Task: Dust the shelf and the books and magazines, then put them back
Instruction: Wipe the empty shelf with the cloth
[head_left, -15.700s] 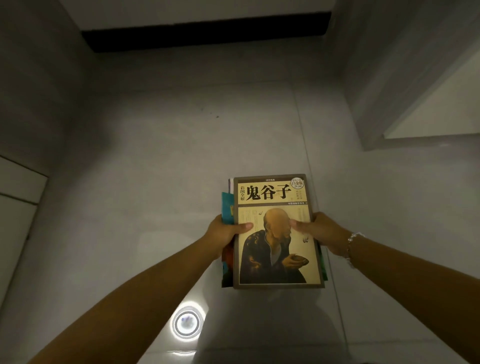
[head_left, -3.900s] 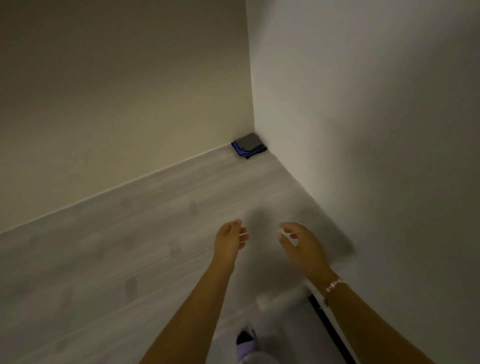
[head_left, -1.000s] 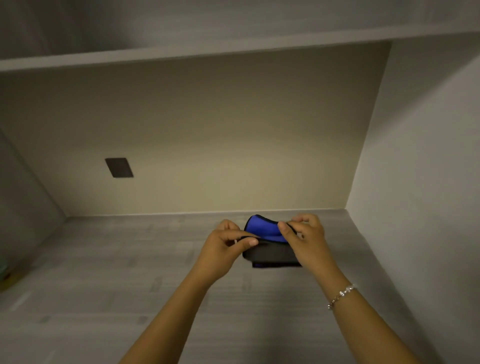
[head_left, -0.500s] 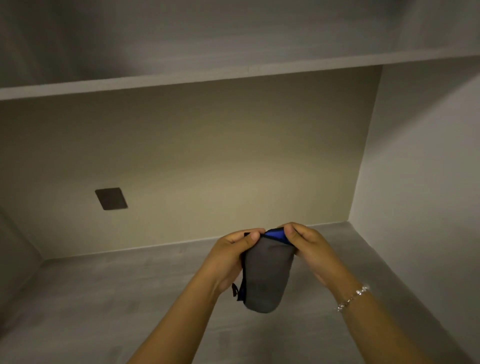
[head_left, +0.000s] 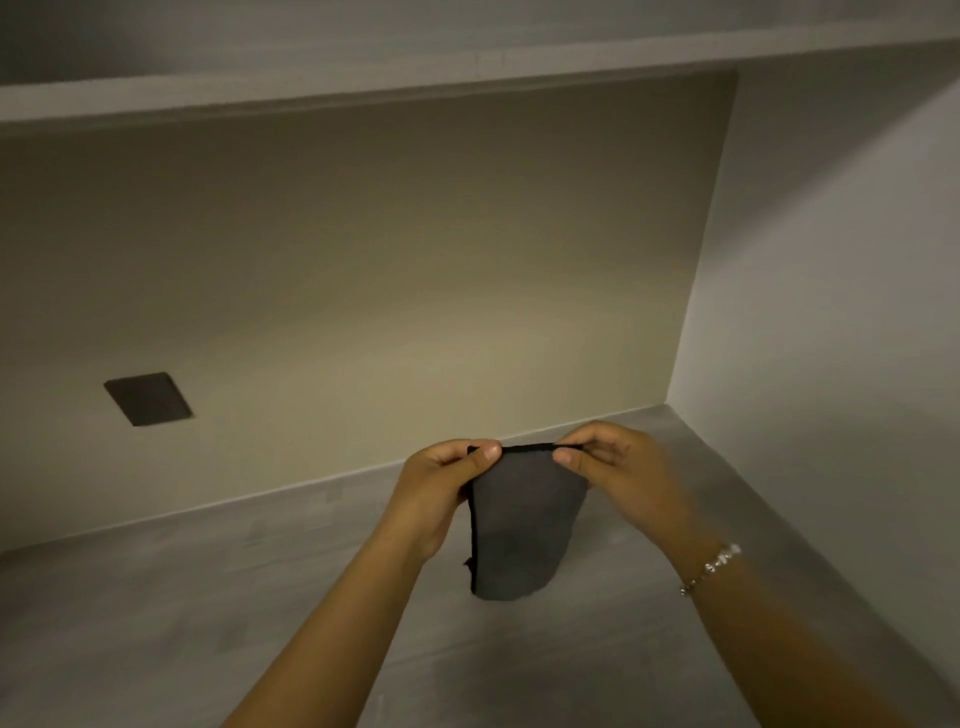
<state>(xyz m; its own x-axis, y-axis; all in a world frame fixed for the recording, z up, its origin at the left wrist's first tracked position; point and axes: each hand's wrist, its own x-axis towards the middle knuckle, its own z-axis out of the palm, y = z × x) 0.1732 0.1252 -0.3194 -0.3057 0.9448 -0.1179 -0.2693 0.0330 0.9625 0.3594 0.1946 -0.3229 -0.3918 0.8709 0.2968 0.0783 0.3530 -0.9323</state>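
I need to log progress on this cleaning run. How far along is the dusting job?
Done: the shelf shows no books or magazines, so it looks cleared. In hand: the left hand and right hand pinch the top edge of a grey cloth, which hangs between them above the shelf. Left: no wiping is under way yet, then dusting the books and putting them back; none are in view.

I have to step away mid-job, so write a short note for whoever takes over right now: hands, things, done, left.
Left hand and right hand each pinch a top corner of the grey cloth, which hangs unfolded above the shelf.
No books or magazines are in view here.
Done: cloth in hand, opened out.
Left: wipe the shelf, dust the books and magazines, put them back.
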